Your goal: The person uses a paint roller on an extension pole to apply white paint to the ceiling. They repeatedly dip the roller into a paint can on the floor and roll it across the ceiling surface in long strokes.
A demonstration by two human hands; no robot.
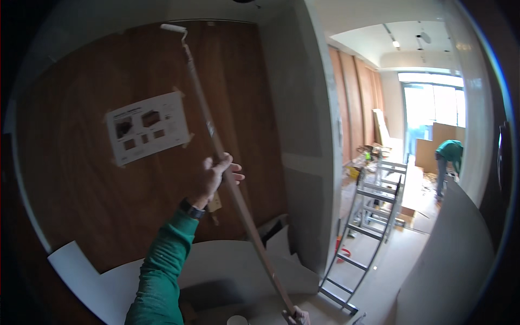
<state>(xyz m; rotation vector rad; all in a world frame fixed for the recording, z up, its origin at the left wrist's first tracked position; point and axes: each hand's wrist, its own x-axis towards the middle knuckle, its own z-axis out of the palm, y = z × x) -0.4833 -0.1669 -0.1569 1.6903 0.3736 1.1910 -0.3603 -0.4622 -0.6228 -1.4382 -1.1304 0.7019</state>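
Observation:
A paint roller on a long wooden pole [246, 216] slants across my view. Its white roller head [173, 28] is up at the top of the brown wood panel wall, close to the ceiling. Partway up the pole is my left hand [219, 176], thumb on one side and fingers loosely round the other. At the lower edge, my right hand [297, 316] grips the bottom end of the pole; part of it is cut off by the frame. A printed sheet [146, 129] with pictures is taped to the panel, left of the pole.
An aluminium stepladder [364, 233] stands to the right, past a grey wall end [306, 130]. White curved sheets [449, 260] lean at the right and below the panel. Farther off, a person in green [448, 154] bends over. A white round container [237, 320] shows at the lower edge.

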